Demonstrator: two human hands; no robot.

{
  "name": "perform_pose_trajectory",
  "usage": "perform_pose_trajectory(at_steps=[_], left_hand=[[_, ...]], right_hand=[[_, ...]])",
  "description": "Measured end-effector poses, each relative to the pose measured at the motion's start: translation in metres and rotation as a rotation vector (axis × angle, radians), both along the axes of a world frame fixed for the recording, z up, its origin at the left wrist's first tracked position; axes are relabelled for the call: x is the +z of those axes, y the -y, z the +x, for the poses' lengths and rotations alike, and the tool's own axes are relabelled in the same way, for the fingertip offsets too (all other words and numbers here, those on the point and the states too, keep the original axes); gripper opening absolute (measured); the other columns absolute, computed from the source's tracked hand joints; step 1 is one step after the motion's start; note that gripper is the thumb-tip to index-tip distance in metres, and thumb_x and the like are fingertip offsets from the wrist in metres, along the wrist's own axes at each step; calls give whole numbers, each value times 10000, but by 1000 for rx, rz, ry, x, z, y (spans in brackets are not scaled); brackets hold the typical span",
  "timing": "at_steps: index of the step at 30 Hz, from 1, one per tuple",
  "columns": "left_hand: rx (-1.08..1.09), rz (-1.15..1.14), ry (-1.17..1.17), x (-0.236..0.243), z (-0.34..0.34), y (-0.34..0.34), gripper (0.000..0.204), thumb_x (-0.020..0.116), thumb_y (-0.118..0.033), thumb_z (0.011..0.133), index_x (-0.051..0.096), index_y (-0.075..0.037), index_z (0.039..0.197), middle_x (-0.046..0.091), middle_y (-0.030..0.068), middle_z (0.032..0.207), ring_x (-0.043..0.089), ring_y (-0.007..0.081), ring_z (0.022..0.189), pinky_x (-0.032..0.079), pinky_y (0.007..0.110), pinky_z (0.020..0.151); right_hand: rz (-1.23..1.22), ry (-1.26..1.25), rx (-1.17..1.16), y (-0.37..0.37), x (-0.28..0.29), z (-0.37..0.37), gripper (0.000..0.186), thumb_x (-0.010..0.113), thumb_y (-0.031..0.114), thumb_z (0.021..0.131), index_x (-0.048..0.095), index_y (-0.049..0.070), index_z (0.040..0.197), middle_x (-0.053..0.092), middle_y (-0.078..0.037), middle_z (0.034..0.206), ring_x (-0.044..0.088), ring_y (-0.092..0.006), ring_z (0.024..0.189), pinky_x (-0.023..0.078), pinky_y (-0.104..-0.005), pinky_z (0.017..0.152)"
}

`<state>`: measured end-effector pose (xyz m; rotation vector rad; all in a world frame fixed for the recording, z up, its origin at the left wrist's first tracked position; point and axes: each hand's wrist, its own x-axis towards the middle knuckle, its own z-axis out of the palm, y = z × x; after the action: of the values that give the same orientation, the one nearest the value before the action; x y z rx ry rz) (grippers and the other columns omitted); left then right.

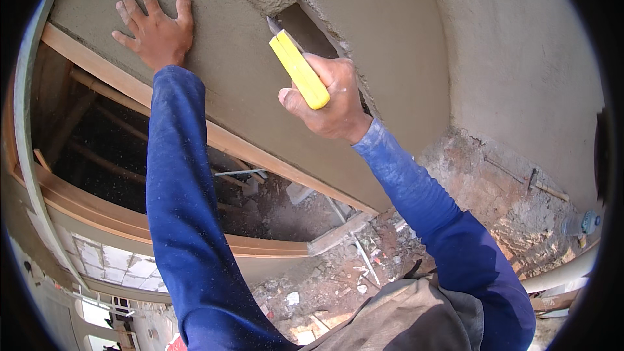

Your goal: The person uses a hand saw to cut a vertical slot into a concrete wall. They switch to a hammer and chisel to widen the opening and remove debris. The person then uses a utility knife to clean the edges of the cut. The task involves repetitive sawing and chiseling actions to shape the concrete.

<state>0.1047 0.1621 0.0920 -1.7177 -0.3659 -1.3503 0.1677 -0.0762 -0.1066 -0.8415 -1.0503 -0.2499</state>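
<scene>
Head view: looking down past two blue-sleeved arms toward a grey plaster wall [240, 91], with a doorway at left and broken ground at right.
Door frame: plain wooden frame [97, 64] slanting around a dark opening [91, 169], where poles and debris show.
Left hand: palm down on the plaster, the left hand [159, 34] has its fingers spread wide and grasps nothing. The plaster beneath looks firm, though its surface may be gritty; a flat palm suits it better than a grip.
Knife: the knife [299, 68] is right of the left hand, in front of the wall. Its yellow handle slants up and leftward to a short, dark, pointed blade beside a hole. Whether the tip touches the plaster cannot be told. It looks light and stiff, with a smooth handle that dust could make slippery; the place to hold it is that handle, well back from the blade.
Hole: a long, narrow, rough-edged slot [309, 32] in the wall, partly behind the knife and hand.
Right hand: the right hand [337, 101] has its fingers wrapped around the yellow handle.
Ground: rubble-strewn earth [448, 159] lies below; farther right are a hammer [532, 179] and a clear plastic bottle [576, 224].
</scene>
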Motion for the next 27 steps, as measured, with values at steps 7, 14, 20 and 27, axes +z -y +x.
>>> perform_pose_trajectory(at_steps=[7, 14, 20, 27], left_hand=[[-17, 0, 12, 2, 6, 6, 843, 374, -748, 923, 305, -204, 1564, 236, 144, 1627, 162, 301, 1527, 71, 643, 1193], [39, 23, 31, 4, -4, 4, 833, 378, -744, 923, 328, -204, 1556, 243, 143, 1625, 170, 299, 1526, 71, 640, 1195], [24, 1, 13, 0, -6, 2, 838, 380, -747, 920, 332, -203, 1555, 239, 143, 1627, 170, 300, 1526, 63, 629, 1201], [-26, -10, 18, 0, -3, 5, 839, 376, -750, 918, 316, -214, 1562, 237, 129, 1629, 160, 294, 1529, 56, 625, 1205]], right_hand=[[-13, -26, -25, -5, -12, 0, 315, 747, 178, 706, 470, 57, 618, 502, -113, 530, 508, -256, 432, 422, -368, 472], [213, 78, -58, -10, -17, -20, 291, 731, 168, 745, 480, 43, 666, 451, -90, 532, 414, -225, 404, 365, -356, 438], [59, 46, -65, -12, -6, -12, 259, 736, 154, 722, 507, 39, 683, 453, -72, 532, 437, -206, 412, 380, -340, 440], [9, 27, 4, -18, -4, 5, 220, 713, 153, 740, 546, 21, 680, 494, -59, 539, 473, -152, 434, 406, -322, 446]])
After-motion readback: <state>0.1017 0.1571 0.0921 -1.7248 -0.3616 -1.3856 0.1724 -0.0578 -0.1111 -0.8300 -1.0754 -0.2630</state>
